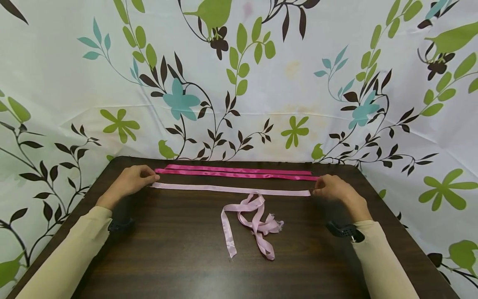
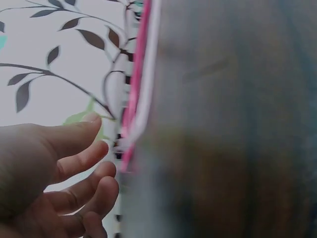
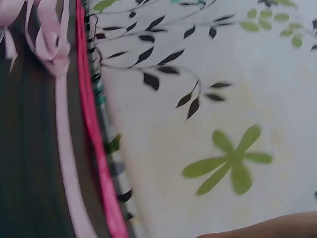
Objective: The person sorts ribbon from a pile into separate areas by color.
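A pale pink ribbon [image 1: 231,189] lies stretched straight across the dark table, with two bright pink ribbons [image 1: 239,174] laid side by side behind it. My left hand [image 1: 132,180] is at the left ends of these ribbons; in the left wrist view its thumb and loosely bent fingers [image 2: 79,163] stand apart with nothing between them. Close to the ribbons' right ends is my right hand [image 1: 337,193], its fingertips beside the pale ribbon's end and overlapping the front bright pink ribbon's tip. Only a sliver of that hand enters the right wrist view.
Nearer the front, a second pale pink ribbon [image 1: 257,220] lies in loose loops with a frayed end. The brown table [image 1: 179,249] meets a white cloth [image 1: 313,95] patterned with leaves, flowers and birds along its back edge. Dark bands circle both wrists.
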A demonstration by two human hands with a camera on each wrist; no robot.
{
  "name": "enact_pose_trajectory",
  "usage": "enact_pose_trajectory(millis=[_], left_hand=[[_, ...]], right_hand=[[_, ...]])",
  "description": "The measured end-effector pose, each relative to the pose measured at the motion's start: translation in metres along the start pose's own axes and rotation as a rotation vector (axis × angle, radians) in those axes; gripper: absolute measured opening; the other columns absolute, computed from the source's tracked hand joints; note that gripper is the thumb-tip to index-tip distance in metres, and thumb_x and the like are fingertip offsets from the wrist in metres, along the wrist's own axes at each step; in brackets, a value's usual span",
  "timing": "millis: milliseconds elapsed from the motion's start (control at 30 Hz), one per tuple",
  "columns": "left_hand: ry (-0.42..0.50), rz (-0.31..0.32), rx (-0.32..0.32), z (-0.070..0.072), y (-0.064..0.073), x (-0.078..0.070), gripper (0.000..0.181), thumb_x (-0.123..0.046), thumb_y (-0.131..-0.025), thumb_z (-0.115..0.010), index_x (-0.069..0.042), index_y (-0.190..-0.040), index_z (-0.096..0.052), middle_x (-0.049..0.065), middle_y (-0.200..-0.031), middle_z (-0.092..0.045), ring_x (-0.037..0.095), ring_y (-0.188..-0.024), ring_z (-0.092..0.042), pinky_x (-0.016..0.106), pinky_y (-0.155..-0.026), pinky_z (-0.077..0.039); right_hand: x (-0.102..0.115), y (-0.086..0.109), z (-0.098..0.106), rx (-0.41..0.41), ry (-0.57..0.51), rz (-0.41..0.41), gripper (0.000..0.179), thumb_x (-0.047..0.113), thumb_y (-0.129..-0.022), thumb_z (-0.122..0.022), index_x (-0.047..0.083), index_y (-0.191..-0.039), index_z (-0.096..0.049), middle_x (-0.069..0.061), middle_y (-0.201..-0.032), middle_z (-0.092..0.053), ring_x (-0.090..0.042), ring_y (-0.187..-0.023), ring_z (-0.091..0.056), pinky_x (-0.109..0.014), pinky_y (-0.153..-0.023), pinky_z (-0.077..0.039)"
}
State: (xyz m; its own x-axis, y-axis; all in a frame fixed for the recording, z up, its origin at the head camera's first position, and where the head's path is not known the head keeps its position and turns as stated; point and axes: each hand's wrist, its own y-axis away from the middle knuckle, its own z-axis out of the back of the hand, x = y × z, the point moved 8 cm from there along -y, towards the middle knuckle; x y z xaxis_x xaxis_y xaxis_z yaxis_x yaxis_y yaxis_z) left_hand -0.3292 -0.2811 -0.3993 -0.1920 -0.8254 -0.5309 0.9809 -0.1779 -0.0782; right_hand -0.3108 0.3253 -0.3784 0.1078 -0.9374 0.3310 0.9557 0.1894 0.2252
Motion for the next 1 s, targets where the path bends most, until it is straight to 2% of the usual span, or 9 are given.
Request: enact_pose_trajectory(millis=[100, 200, 300, 400, 533, 633, 700, 800, 1000], left_hand=[[-0.013, -0.014, -0.044, 0.012, 0.002, -0.007, 0.038, -0.036, -0.100, -0.068, 0.002, -0.107, -0.069, 0.015, -0.099, -0.068, 0.035, -0.093, -0.059, 0.053, -0.080, -0.047], [-0.019, -0.042, -0.076, 0.019, 0.006, -0.024, 0.040, -0.038, -0.101, -0.064, 0.002, -0.108, -0.068, 0.015, -0.100, -0.068, 0.033, -0.092, -0.060, 0.052, -0.079, -0.047], [-0.018, -0.076, -0.078, 0.018, 0.010, -0.048, 0.043, -0.041, -0.102, -0.062, 0.001, -0.109, -0.068, 0.013, -0.098, -0.067, 0.030, -0.087, -0.059, 0.049, -0.074, -0.049], [-0.009, -0.122, -0.062, 0.010, 0.013, -0.073, 0.044, -0.044, -0.102, -0.061, -0.002, -0.110, -0.069, 0.009, -0.097, -0.068, 0.026, -0.085, -0.060, 0.045, -0.070, -0.050], [0.012, -0.205, -0.003, -0.012, 0.016, -0.109, 0.035, -0.040, -0.102, -0.063, -0.006, -0.107, -0.070, 0.003, -0.093, -0.068, 0.021, -0.083, -0.062, 0.043, -0.071, -0.051], [0.006, -0.292, 0.054, -0.033, 0.019, -0.138, 0.025, -0.034, -0.101, -0.066, -0.010, -0.104, -0.070, -0.002, -0.090, -0.066, 0.017, -0.081, -0.061, 0.041, -0.072, -0.051], [0.001, -0.345, 0.090, -0.047, 0.020, -0.156, 0.020, -0.032, -0.100, -0.068, -0.011, -0.103, -0.071, -0.004, -0.089, -0.066, 0.015, -0.081, -0.061, 0.040, -0.073, -0.051], [-0.015, -0.394, 0.139, -0.067, 0.021, -0.179, 0.019, -0.031, -0.099, -0.069, -0.013, -0.103, -0.071, -0.005, -0.091, -0.065, 0.014, -0.083, -0.061, 0.039, -0.074, -0.051], [-0.054, -0.449, 0.244, -0.107, 0.022, -0.207, 0.026, -0.033, -0.098, -0.070, -0.010, -0.107, -0.073, -0.005, -0.091, -0.064, 0.013, -0.084, -0.059, 0.037, -0.076, -0.050]], right_hand=[[0.013, 0.006, 0.013, -0.066, 0.060, 0.019, 0.026, 0.024, -0.095, -0.072, 0.002, -0.109, -0.067, -0.014, -0.101, -0.067, -0.029, -0.085, -0.062, -0.052, -0.071, -0.052], [0.032, 0.012, 0.020, -0.121, 0.067, 0.067, 0.031, 0.025, -0.095, -0.071, 0.002, -0.116, -0.066, -0.015, -0.103, -0.068, -0.030, -0.087, -0.064, -0.054, -0.072, -0.052], [0.054, 0.016, 0.022, -0.165, 0.061, 0.119, 0.035, 0.024, -0.096, -0.070, 0.000, -0.121, -0.064, -0.014, -0.101, -0.069, -0.029, -0.086, -0.065, -0.054, -0.072, -0.052], [0.079, 0.018, 0.016, -0.214, 0.050, 0.198, 0.035, 0.021, -0.096, -0.070, 0.001, -0.124, -0.064, -0.012, -0.099, -0.069, -0.028, -0.087, -0.066, -0.053, -0.074, -0.053], [0.118, 0.019, 0.000, -0.245, 0.014, 0.401, 0.032, 0.015, -0.095, -0.072, 0.000, -0.122, -0.064, -0.012, -0.105, -0.068, -0.030, -0.093, -0.065, -0.051, -0.081, -0.052], [0.139, 0.021, -0.015, -0.229, 0.025, 0.505, 0.035, 0.017, -0.094, -0.073, 0.003, -0.124, -0.064, -0.011, -0.115, -0.067, -0.030, -0.105, -0.064, -0.051, -0.089, -0.049], [0.147, 0.022, -0.025, -0.210, 0.042, 0.521, 0.036, 0.020, -0.094, -0.074, 0.007, -0.126, -0.065, -0.008, -0.121, -0.066, -0.029, -0.109, -0.064, -0.050, -0.091, -0.049], [0.152, 0.021, -0.035, -0.196, 0.073, 0.517, 0.034, 0.022, -0.094, -0.075, 0.010, -0.124, -0.066, -0.006, -0.119, -0.067, -0.027, -0.103, -0.065, -0.049, -0.086, -0.051], [0.161, 0.020, -0.052, -0.152, 0.106, 0.527, 0.031, 0.021, -0.092, -0.075, 0.010, -0.120, -0.068, -0.006, -0.115, -0.068, -0.027, -0.098, -0.066, -0.048, -0.080, -0.052]])
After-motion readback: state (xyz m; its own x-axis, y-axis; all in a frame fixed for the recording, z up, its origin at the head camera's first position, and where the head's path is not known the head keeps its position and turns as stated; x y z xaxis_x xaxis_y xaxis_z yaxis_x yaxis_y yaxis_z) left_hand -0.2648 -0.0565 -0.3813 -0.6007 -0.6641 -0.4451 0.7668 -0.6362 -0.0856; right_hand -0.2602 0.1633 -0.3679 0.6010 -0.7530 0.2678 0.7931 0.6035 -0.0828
